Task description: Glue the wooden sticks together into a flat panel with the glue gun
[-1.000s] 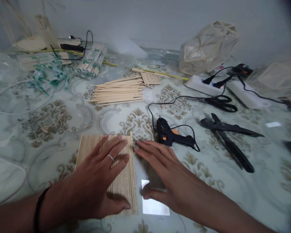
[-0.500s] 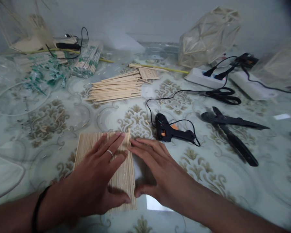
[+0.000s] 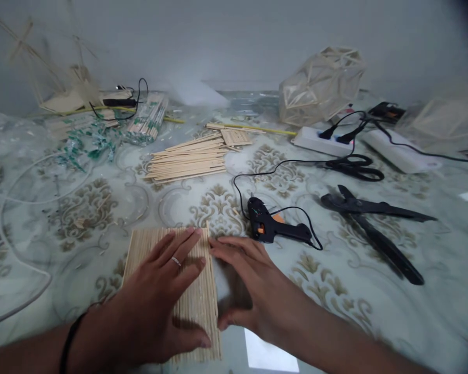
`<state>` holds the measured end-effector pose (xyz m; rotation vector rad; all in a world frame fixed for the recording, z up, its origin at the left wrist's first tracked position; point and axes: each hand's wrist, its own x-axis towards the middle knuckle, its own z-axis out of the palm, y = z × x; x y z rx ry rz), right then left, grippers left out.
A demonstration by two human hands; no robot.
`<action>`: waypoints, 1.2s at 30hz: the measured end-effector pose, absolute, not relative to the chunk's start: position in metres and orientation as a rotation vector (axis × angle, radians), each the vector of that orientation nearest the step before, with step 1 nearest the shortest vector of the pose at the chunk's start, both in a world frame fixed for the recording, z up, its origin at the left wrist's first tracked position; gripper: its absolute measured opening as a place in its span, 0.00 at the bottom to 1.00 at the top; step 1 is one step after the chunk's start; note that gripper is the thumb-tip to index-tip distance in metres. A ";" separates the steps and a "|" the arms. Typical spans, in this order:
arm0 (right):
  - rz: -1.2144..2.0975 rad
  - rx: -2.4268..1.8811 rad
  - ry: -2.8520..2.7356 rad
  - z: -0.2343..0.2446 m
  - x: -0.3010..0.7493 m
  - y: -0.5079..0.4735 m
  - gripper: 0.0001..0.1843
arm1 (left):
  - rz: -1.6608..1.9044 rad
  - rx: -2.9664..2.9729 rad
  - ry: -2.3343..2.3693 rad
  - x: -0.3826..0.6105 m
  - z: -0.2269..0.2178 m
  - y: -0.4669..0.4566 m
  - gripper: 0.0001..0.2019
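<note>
A flat panel of thin wooden sticks (image 3: 197, 306) laid side by side rests on the patterned tabletop in front of me. My left hand (image 3: 159, 291) lies on top of it with fingers stretched and thumb apart, covering much of its middle. Against the panel's right edge, my right hand (image 3: 253, 291) touches with its fingertips and thumb, the fingers extended. Just beyond the right hand lies a black hot glue gun (image 3: 271, 221) on its side, its cord curling around it. Farther back is a pile of loose wooden sticks (image 3: 189, 158).
Large black cutters (image 3: 370, 218) lie open at right, with black scissors (image 3: 354, 167) behind them. A white power strip (image 3: 323, 143) holds plugs. Geometric stick frames (image 3: 322, 85) stand at the back. Bagged sticks (image 3: 148, 117) and plastic wrap (image 3: 88, 145) lie back left; a white cable (image 3: 23, 262) loops at left.
The whole scene sits slightly lower in view, as the camera has tilted up. Both hands keep nearly the same place on the stick panel.
</note>
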<state>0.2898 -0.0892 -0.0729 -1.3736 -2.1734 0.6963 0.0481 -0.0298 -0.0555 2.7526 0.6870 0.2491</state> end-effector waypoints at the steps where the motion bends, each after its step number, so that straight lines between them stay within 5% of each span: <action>1: 0.716 -1.388 -2.162 -0.073 0.291 -0.089 0.54 | 0.258 2.743 0.684 0.047 -0.057 -0.029 0.47; 7: 0.738 -1.449 -2.122 -0.072 0.290 -0.090 0.49 | 0.210 2.696 0.674 0.050 -0.056 -0.025 0.47; 20: 0.646 -1.489 -2.138 -0.076 0.289 -0.088 0.56 | 0.203 2.689 0.635 0.053 -0.051 -0.022 0.34; 36: 0.606 -1.500 -2.239 -0.078 0.296 -0.085 0.57 | 0.175 2.755 0.586 0.048 -0.060 -0.022 0.41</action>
